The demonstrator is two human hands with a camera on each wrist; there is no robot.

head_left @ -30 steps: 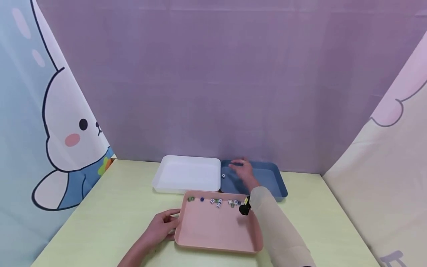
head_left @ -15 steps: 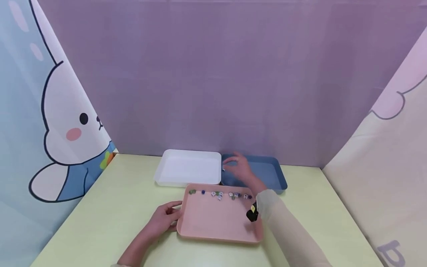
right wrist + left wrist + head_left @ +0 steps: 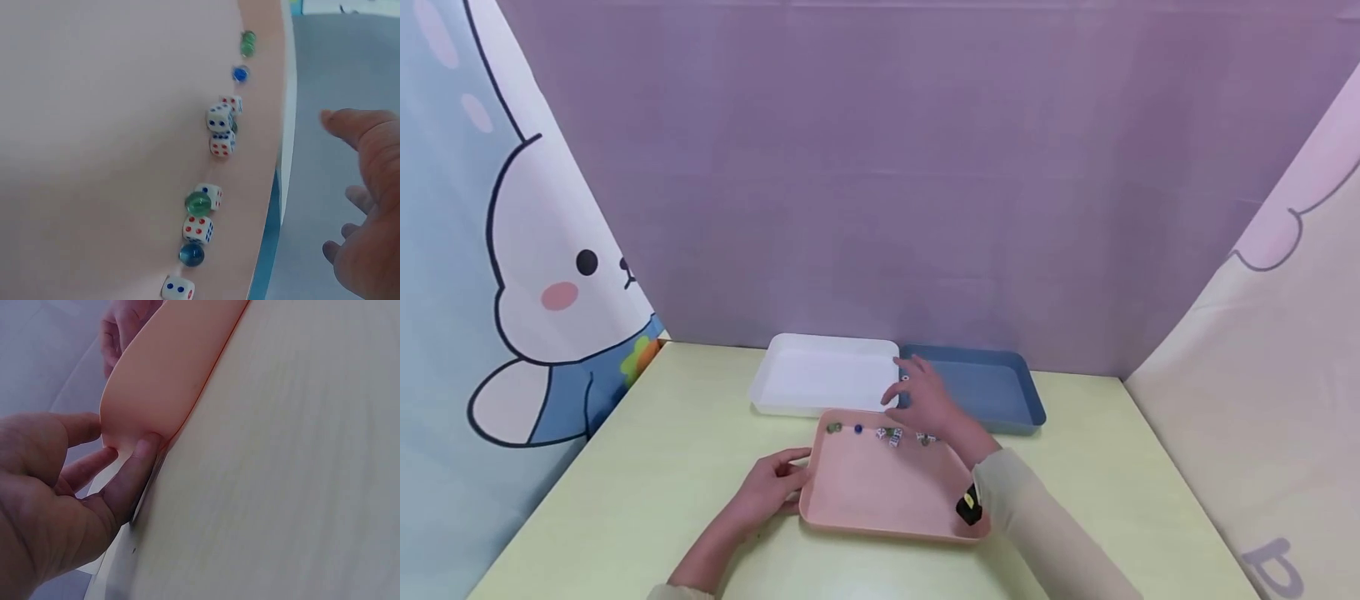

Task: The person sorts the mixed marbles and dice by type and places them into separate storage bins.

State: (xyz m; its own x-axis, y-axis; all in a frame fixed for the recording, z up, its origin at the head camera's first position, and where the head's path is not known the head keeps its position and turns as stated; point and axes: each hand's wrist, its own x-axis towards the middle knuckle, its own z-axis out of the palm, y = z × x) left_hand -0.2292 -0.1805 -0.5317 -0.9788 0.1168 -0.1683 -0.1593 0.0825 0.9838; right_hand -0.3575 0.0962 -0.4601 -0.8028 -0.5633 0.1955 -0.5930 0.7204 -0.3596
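Note:
My left hand [image 3: 767, 487] holds the left side of a pink tray [image 3: 880, 500]. In the left wrist view its thumb presses the tray's outer wall, with fingers at the corner. White dice [image 3: 199, 230], green glass marbles [image 3: 198, 203] and blue marbles [image 3: 240, 74] lie in a row along the tray's far wall. Over the far rim hovers my right hand [image 3: 928, 404], fingers spread and slightly bent, with nothing seen between them. It covers part of the row in the head view. A single die [image 3: 905, 378] shows beside its fingers, at the left end of the blue tray [image 3: 992, 392].
A white tray [image 3: 827, 375] stands behind the pink one, side by side with the blue tray. All three are on a pale yellow table [image 3: 1120, 483]. A purple cloth [image 3: 880, 183] hangs behind, with patterned cloths on both sides.
My right hand has moved left and nearer from above the blue tray to the pink tray's far rim. The left hand keeps its hold. The head view has tilted slightly.

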